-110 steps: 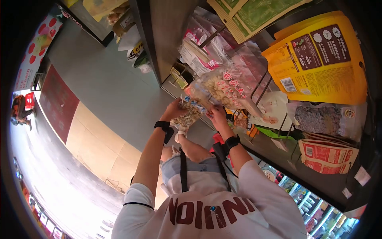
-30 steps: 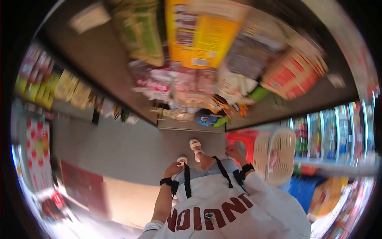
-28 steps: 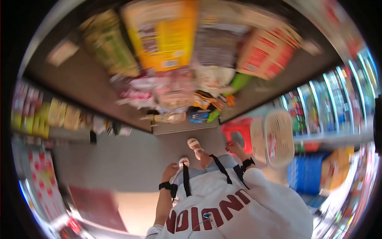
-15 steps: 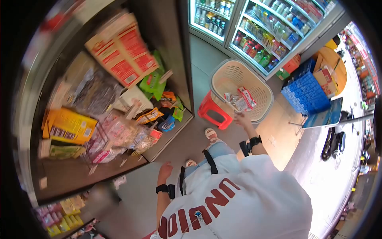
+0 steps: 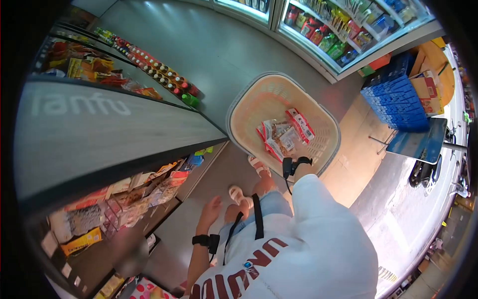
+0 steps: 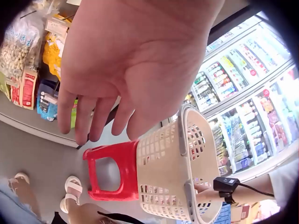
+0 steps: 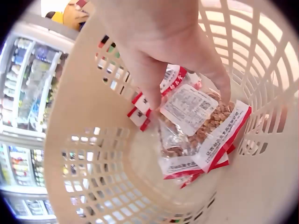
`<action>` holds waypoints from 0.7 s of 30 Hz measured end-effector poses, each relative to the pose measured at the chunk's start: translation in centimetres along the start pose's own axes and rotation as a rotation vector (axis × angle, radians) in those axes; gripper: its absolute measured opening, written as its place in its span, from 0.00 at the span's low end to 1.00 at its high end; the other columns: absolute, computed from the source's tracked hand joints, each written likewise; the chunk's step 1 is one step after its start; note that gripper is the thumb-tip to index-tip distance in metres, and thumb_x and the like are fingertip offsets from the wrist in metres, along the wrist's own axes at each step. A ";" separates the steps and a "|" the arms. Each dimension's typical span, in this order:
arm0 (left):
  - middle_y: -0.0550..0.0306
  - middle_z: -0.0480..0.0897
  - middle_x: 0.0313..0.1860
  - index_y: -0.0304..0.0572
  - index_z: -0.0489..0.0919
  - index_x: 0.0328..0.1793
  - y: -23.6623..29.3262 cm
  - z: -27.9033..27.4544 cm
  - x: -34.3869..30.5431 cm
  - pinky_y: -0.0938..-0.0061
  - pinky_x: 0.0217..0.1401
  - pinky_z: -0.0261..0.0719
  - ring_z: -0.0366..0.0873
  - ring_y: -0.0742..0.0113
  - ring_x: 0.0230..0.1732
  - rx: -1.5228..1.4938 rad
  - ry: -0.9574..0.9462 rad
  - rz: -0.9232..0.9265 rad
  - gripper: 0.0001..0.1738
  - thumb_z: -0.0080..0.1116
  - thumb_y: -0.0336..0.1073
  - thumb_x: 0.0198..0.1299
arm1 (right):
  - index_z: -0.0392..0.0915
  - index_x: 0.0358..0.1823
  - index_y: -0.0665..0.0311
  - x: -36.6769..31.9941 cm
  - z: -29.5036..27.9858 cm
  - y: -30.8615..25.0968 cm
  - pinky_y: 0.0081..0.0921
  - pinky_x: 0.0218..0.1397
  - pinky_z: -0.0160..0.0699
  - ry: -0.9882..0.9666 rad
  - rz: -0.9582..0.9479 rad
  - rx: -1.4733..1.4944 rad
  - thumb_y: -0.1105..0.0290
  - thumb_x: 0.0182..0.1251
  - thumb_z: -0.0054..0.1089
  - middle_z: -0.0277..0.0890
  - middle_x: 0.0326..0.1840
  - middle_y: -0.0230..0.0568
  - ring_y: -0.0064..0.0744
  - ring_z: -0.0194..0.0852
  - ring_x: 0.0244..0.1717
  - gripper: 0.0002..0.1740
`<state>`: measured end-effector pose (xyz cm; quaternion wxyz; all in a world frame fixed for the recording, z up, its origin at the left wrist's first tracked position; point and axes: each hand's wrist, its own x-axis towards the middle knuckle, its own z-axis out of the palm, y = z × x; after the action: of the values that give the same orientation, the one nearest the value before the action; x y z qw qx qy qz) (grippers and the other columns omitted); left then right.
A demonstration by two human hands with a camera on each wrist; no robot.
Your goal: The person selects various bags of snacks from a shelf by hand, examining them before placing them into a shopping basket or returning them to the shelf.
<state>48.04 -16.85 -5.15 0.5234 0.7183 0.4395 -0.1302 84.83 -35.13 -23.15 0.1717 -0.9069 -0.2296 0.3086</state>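
My right hand (image 7: 159, 32) reaches down inside the beige plastic basket (image 5: 244, 104). Its thumb and a finger grip the opposite sides of a clear snack packet (image 7: 187, 109) with a white label, red-edged ends and small brown pieces inside. More red-and-white packets (image 5: 301, 124) lie around and under it on the basket's bottom. My left hand (image 5: 211, 212) hangs away from the basket, holding nothing. In the left wrist view its fingers (image 6: 84, 119) are relaxed and nearly straight, palm toward the camera.
The basket stands on a red plastic stool (image 6: 112, 172). A dark shelf (image 5: 99, 129) with hanging snack bags is at left, and drink bottles (image 5: 164, 74) line the floor behind. Lit drink fridges (image 5: 318, 35) stand at the back; a blue crate (image 5: 396, 102) is at right.
I have turned from the hanging bags toward the basket. My right hand has gone from beside the rim down into it and onto a packet. The left hand stays low, holding nothing.
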 end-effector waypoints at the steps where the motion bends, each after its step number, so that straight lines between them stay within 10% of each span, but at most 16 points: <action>1: 0.46 0.76 0.38 0.38 0.70 0.49 0.0 0.2 -0.1 0.71 0.42 0.72 0.75 0.57 0.40 0.002 0.009 0.006 0.19 0.51 0.38 0.51 | 0.64 0.52 0.62 2.0 2.5 0.6 0.33 0.47 0.67 -0.008 0.319 0.663 0.64 0.47 0.61 0.64 0.53 0.41 0.42 0.63 0.50 0.29; 2: 0.46 0.76 0.38 0.39 0.70 0.49 0.0 0.4 -0.3 0.71 0.42 0.72 0.75 0.57 0.40 0.005 0.018 0.016 0.18 0.51 0.37 0.51 | 0.63 0.52 0.65 3.5 4.0 0.5 0.29 0.49 0.66 -0.001 0.648 1.321 0.61 0.45 0.63 0.62 0.54 0.43 0.42 0.62 0.51 0.32; 3: 0.46 0.76 0.38 0.39 0.70 0.49 0.1 0.5 -0.6 0.71 0.42 0.72 0.75 0.57 0.40 0.010 0.010 -0.002 0.18 0.51 0.37 0.51 | 0.63 0.52 0.65 4.5 5.1 0.1 0.29 0.49 0.66 -0.010 0.668 1.320 0.61 0.45 0.63 0.62 0.54 0.43 0.42 0.62 0.51 0.32; 9: 0.47 0.77 0.37 0.40 0.71 0.47 -1.0 0.5 -2.4 0.73 0.40 0.73 0.76 0.59 0.39 0.099 -0.057 -0.268 0.15 0.50 0.36 0.52 | 0.47 0.54 0.82 6.9 9.7 -3.0 0.34 0.45 0.69 0.291 0.572 0.334 0.53 0.34 0.67 0.67 0.44 0.61 0.42 0.68 0.47 0.53; 12: 0.46 0.76 0.38 0.40 0.72 0.46 -1.0 0.3 -2.8 0.74 0.40 0.73 0.76 0.60 0.39 0.083 -0.053 -0.330 0.15 0.49 0.35 0.53 | 0.43 0.51 0.84 7.3 9.2 -3.3 0.34 0.33 0.74 0.320 0.627 -0.049 0.60 0.36 0.66 0.71 0.35 0.59 0.42 0.74 0.36 0.49; 21: 0.46 0.76 0.38 0.40 0.72 0.47 -0.1 0.9 -3.2 0.74 0.42 0.73 0.76 0.62 0.40 0.003 0.001 -0.240 0.15 0.50 0.35 0.52 | 0.69 0.31 0.75 3.7 0.8 -3.3 0.29 0.23 0.73 0.062 0.453 0.912 0.78 0.39 0.51 0.72 0.25 0.49 0.39 0.74 0.23 0.13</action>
<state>46.36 -19.21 -3.51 0.5026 0.6615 0.5224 -0.1921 85.93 -30.29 -24.00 0.4854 -0.7756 0.1360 0.3799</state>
